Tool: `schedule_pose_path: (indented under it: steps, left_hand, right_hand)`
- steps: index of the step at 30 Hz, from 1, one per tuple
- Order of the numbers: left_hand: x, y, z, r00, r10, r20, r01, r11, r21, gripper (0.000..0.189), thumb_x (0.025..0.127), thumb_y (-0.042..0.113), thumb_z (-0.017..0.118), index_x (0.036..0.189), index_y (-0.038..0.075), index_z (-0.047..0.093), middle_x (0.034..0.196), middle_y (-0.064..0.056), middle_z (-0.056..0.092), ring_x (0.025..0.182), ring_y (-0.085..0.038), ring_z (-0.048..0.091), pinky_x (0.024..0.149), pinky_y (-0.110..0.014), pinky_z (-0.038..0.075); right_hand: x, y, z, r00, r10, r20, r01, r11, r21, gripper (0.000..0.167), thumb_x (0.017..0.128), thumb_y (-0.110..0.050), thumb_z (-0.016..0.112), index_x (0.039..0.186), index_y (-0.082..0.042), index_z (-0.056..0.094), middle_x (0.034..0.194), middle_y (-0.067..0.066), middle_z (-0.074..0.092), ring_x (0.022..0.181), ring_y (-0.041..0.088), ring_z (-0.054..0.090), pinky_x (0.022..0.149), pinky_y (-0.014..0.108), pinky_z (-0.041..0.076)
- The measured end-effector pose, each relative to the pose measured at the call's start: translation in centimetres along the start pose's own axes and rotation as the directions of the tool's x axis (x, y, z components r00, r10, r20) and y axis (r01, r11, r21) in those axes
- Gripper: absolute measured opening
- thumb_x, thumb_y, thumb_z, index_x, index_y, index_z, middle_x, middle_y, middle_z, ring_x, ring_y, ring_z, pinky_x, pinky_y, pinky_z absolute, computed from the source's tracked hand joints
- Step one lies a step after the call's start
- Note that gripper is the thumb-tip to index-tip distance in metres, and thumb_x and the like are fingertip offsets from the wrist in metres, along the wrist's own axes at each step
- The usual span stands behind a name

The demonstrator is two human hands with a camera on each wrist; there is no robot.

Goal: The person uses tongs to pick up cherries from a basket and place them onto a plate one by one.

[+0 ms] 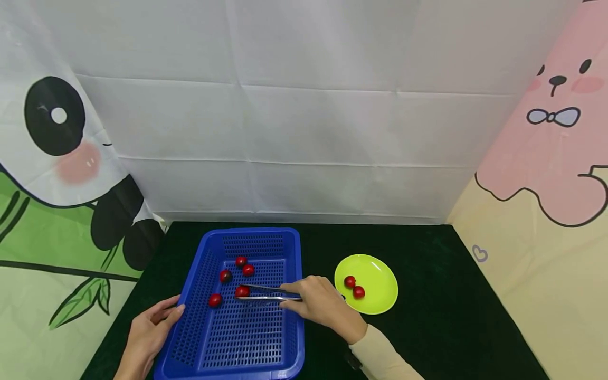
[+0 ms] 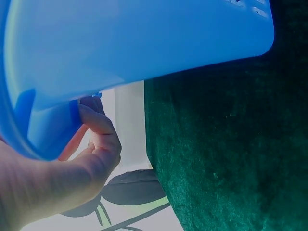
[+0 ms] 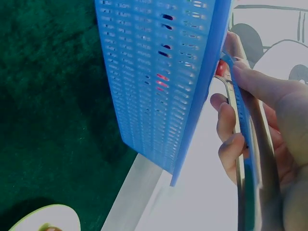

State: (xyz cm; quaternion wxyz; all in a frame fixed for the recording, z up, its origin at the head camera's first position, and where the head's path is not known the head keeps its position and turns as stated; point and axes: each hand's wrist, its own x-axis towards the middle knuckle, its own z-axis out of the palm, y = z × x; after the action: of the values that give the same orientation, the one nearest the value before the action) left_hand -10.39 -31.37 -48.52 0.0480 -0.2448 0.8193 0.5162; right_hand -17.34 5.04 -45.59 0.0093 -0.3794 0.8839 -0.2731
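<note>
My right hand (image 1: 325, 303) holds a pair of metal tongs (image 1: 271, 298) reaching over the right rim of a blue plastic basket (image 1: 247, 343). Between the tong tips sits a red cherry tomato (image 1: 242, 291); whether they squeeze it I cannot tell. Several more cherry tomatoes lie near it in the basket, one (image 1: 215, 300) to the left and another (image 1: 241, 261) farther back. At the basket's left rim, my left hand (image 1: 149, 332) grips the edge with thumb and fingers. In the right wrist view, fingers and thumb close round the tongs (image 3: 262, 159).
A yellow-green plate (image 1: 380, 295) right of the basket bears two cherry tomatoes (image 1: 358, 292). Dark green cloth (image 1: 451, 316) covers the table. A white sheet (image 1: 313, 126) hangs behind, with cartoon-printed panels at both sides.
</note>
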Motion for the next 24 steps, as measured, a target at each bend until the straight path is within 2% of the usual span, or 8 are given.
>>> schedule_pose_path:
  steps: [3,9,11,18,24]
  left_hand:
    - [0.0,0.0,-0.1,1.000,0.002,0.004,-0.002,1.000,-0.005,0.064,0.101,0.039,0.067,0.149,-0.001,0.049,0.122,-0.022,0.069,0.095,-0.022,0.070,0.077,-0.041,0.059]
    - [-0.1,-0.1,-0.1,1.000,0.008,0.001,-0.008,1.000,-0.002,0.065,0.101,0.039,0.068,0.148,-0.001,0.049,0.120,-0.020,0.070,0.095,-0.021,0.070,0.077,-0.040,0.059]
    - [-0.1,-0.1,-0.1,1.000,0.009,-0.001,-0.009,1.000,0.003,0.064,0.101,0.039,0.068,0.148,-0.001,0.050,0.119,-0.019,0.071,0.095,-0.021,0.070,0.077,-0.039,0.059]
    - [-0.1,0.0,0.0,1.000,0.016,0.006,-0.016,1.000,0.008,0.064,0.101,0.039,0.067,0.148,-0.001,0.050,0.120,-0.021,0.070,0.095,-0.022,0.070,0.077,-0.041,0.059]
    - [-0.1,0.0,0.0,1.000,0.012,0.004,-0.012,1.000,0.005,0.063,0.101,0.038,0.067,0.148,-0.001,0.050,0.118,-0.018,0.072,0.094,-0.020,0.070,0.076,-0.039,0.059]
  right_hand:
    - [-0.3,0.2,-0.2,1.000,-0.019,-0.020,0.019,1.000,-0.003,0.039,0.097,-0.032,0.073,0.131,-0.011,0.072,0.089,-0.003,0.076,0.050,-0.011,0.048,0.050,0.011,0.044]
    - [-0.9,0.6,-0.4,0.996,-0.048,-0.074,0.051,0.998,0.029,0.040,0.097,-0.033,0.073,0.130,-0.010,0.072,0.089,-0.002,0.076,0.053,-0.011,0.050,0.050,0.011,0.044]
    - [-1.2,0.8,-0.4,0.994,-0.050,-0.093,0.054,0.998,0.039,0.039,0.097,-0.032,0.074,0.130,-0.010,0.073,0.093,0.000,0.077,0.054,-0.011,0.050,0.050,0.011,0.044]
    - [-1.8,1.4,-0.7,0.990,-0.037,-0.137,0.044,0.998,0.045,0.037,0.096,-0.028,0.076,0.126,-0.008,0.074,0.092,0.003,0.076,0.051,-0.008,0.046,0.046,0.013,0.041]
    - [-2.4,1.8,-1.0,0.984,-0.028,-0.175,0.039,0.997,0.059,0.040,0.095,-0.028,0.077,0.129,-0.007,0.073,0.096,0.001,0.077,0.052,-0.006,0.045,0.046,0.015,0.041]
